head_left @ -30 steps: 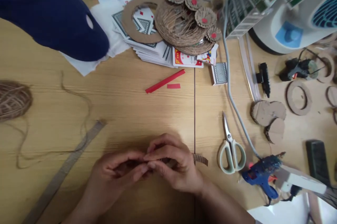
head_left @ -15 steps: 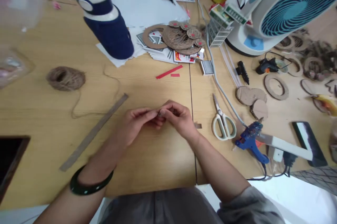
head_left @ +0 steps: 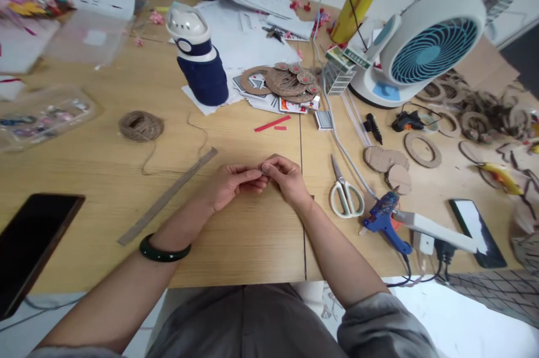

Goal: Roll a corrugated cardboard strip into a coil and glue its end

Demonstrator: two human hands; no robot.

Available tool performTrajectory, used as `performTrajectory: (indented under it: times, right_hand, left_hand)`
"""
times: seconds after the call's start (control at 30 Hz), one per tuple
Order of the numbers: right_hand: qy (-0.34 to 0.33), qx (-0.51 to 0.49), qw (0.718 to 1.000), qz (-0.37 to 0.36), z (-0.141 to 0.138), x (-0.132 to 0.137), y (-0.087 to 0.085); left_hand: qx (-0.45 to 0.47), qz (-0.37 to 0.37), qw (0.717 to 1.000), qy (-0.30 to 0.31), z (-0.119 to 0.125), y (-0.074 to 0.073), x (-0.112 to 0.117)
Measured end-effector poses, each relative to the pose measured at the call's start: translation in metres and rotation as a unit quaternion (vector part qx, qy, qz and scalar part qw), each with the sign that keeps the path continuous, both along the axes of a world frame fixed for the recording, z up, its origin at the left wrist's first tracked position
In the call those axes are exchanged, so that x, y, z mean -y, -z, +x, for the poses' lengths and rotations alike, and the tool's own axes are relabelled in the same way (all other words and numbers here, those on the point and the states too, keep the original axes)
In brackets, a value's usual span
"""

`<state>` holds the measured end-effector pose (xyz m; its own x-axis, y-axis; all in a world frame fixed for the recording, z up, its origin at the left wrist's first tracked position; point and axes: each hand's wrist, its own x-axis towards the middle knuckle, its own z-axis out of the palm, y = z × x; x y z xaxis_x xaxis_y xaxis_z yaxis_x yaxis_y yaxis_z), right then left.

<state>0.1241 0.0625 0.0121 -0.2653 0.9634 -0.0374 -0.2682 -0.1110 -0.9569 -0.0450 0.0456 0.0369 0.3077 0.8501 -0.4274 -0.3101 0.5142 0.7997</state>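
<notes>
Over the middle of the table, my left hand [head_left: 236, 183] and my right hand [head_left: 287, 178] meet at the fingertips. Both are closed in a pinch around something small and dark that the fingers mostly hide; its kind does not show. A long grey-brown cardboard strip [head_left: 168, 195] lies slantwise left of my left hand. Beyond it sits a ball of jute twine [head_left: 141, 125] with a loose end trailing. To the right of my right hand rest white-handled scissors [head_left: 347, 196], tips pointing away, and a blue glue gun [head_left: 385, 220]. Two red paper strips [head_left: 273, 123] lie ahead.
Behind stand a blue-and-white bottle [head_left: 202, 74] and a white fan [head_left: 438, 44]. Twine-wound cardboard discs [head_left: 290, 83] rest on playing cards. Cardboard rings [head_left: 422, 150] are at right. A power strip [head_left: 442, 233] and phone [head_left: 478, 234] sit front right, another phone [head_left: 37, 246] at left.
The camera view has tilted up and shifted, showing more of the table's back and left side. My hands stay together, fingertips still pinching, with only a slight change in finger position.
</notes>
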Motion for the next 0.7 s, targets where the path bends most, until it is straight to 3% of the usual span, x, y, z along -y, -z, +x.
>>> performTrajectory:
  times: [0.17, 0.43, 0.7]
  right_hand:
    - [0.009, 0.003, 1.0, 0.003, 0.004, -0.003, -0.001]
    - [-0.033, 0.017, 0.999, 0.039, 0.008, 0.0, -0.008]
    - [-0.055, 0.035, 0.994, 0.09, 0.011, -0.003, -0.012]
  left_hand:
    - [0.025, -0.039, 0.999, 0.011, 0.005, -0.001, -0.006]
    - [0.048, -0.019, 0.997, 0.05, -0.003, 0.001, -0.006]
    - [0.042, 0.011, 0.999, 0.016, 0.003, 0.0, 0.003]
